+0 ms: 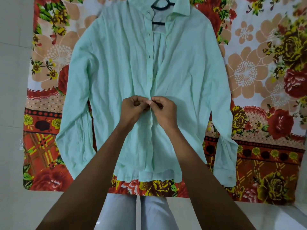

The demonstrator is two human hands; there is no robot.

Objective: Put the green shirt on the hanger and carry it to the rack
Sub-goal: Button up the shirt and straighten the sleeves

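The green shirt (116, 77) lies flat, front up, on a floral sheet (259, 67) spread over a pale floor (13, 97); its collar points to the sheet's far edge and its hem reaches almost to the near edge, where a strip of sheet shows below it; both sleeves run down along the body, the right one ending near the sheet's near right corner. A dark hanger (162, 6) sits inside the open collar, only its neck and a short length of bar showing. The left hand (135, 107) and right hand (163, 107) meet at the button placket about mid-length; both have fingers curled in tight, thumb and fingertips pinching the two front edges of the shirt together; the hands touch each other at the placket. Above them the front gapes open; below them it lies closed. Pale trouser legs (121, 211) show under the forearms at the near edge.
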